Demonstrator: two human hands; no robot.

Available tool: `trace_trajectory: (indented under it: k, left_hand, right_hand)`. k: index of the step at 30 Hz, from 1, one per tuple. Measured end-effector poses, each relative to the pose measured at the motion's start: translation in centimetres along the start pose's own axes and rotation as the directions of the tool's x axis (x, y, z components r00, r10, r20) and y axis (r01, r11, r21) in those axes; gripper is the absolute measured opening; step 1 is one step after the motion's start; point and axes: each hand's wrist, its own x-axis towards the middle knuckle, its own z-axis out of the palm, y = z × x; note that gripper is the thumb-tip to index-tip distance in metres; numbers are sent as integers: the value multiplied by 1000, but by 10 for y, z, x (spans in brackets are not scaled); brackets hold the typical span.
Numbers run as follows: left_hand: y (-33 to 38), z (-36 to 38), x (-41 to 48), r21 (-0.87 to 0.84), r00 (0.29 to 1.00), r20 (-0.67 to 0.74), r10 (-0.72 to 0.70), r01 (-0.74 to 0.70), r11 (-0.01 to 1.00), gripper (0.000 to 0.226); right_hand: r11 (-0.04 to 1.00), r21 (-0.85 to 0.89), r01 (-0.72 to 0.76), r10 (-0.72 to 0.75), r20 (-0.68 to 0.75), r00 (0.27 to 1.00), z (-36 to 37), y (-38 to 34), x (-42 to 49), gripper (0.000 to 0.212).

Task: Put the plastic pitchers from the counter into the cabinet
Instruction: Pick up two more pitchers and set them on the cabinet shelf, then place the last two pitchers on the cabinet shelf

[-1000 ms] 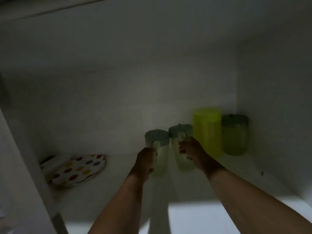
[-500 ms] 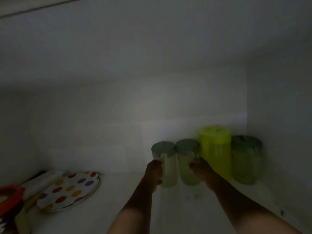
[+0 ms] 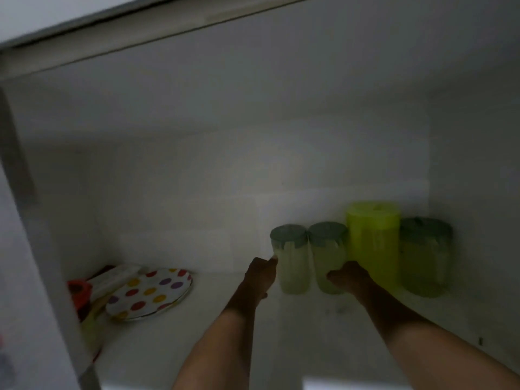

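Four plastic pitchers stand in a row at the back right of the dim cabinet shelf (image 3: 213, 327). The two on the left are pale green with grey-green lids. My left hand (image 3: 260, 277) is against the left side of the leftmost pitcher (image 3: 292, 266), fingers curled on it. My right hand (image 3: 349, 280) wraps the lower front of the second pitcher (image 3: 327, 260). To their right stand a taller bright yellow-green pitcher (image 3: 372, 243) and a green pitcher with a dark lid (image 3: 425, 257), near the right wall.
A polka-dot plate (image 3: 149, 291) lies at the shelf's left, with a red item (image 3: 78, 291) and pale containers behind it. The cabinet's left frame (image 3: 36, 277) and top edge (image 3: 112, 40) bound the opening. The right wall is close to the last pitcher.
Both hands have pushed the two pale pitchers deeper into the shelf, and they now stand side by side, close against the yellow-green one. The view has shifted slightly.
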Motion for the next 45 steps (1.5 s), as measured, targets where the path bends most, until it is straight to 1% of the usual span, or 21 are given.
trace_trajectory:
  k: [3,4,5,6,7,8,10,13,16,19,21,24,26,29,32,35,38,40,42,44,45]
  left_hand:
    - [-7,-22,-29,75,996,83,24,-31,997,48]
    - [-9,-30,-41,92,991,130,31,-43,995,47]
    - [-10,-38,-53,107,985,170,32,-51,993,48]
    - [-11,-46,-65,126,979,200,26,-52,991,49]
    - [-12,-53,-78,147,976,216,24,-57,988,50]
    - [-15,-62,-90,161,975,223,28,-65,985,51]
    - [-21,-78,-115,161,973,225,41,-78,984,50]
    - [-38,-111,-163,158,974,218,69,-105,982,48]
    - [-61,-154,-216,160,972,222,76,-113,981,45]
    - [-88,-213,-274,160,977,206,46,-80,984,44]
    - [-110,-260,-307,159,987,158,41,-66,985,41]
    - [-153,-338,-355,160,1000,11,-2,0,987,40]
    - [-185,-392,-389,158,992,-111,-57,75,985,38]
    - [-239,-474,-444,92,950,-288,-124,156,984,38]
    - [-299,-541,-500,-8,866,-448,-224,247,969,38]
    - [-361,-596,-552,-103,749,-575,-330,333,937,38]
    - [-428,-642,-593,-195,607,-660,-443,431,881,32]
    - [-474,-671,-614,-245,490,-724,-486,476,845,26]
    - [-519,-698,-628,-281,332,-807,-489,512,812,18]
    - [-565,-719,-640,-343,165,-852,-497,542,767,14]
    - [-588,-726,-645,-387,99,-849,-519,553,738,14]
  right_hand:
    - [999,-16,-27,25,-136,990,5,-1,-20,89]
    - [1000,-17,-15,12,-177,984,6,-2,-30,89]
    - [999,-15,29,-32,-197,980,6,-4,-40,81]
    - [995,-4,102,-101,-189,977,5,-6,-50,63]
    - [983,1,181,-179,-167,970,4,-10,-63,38]
    - [969,-1,247,-245,-130,961,6,-13,-76,24]
    - [942,-38,334,-336,-79,939,13,-25,-111,28]
    - [908,-72,413,-416,-44,908,30,-44,-175,17]
    - [870,154,467,-466,-48,883,59,-52,-235,14]
    - [839,219,498,-506,-20,862,98,-65,-294,18]
    - [801,257,541,-556,-15,831,128,-79,-341,18]
    - [717,326,616,-653,6,757,174,-107,-429,18]
    - [683,357,637,-704,87,705,213,-125,-477,18]
    - [638,392,663,-765,227,602,283,-157,-546,19]
    - [597,399,696,-795,406,450,353,-180,-623,21]
    - [573,440,691,-778,558,290,418,-191,-703,19]
    - [586,470,660,-708,693,135,493,-194,-769,18]
    - [599,474,645,-645,763,38,548,-193,-809,16]
    - [611,464,641,-574,817,-45,605,-189,-845,20]
    - [629,435,645,-488,866,-108,660,-180,-875,25]
    - [642,414,646,-442,888,-129,687,-173,-889,26]
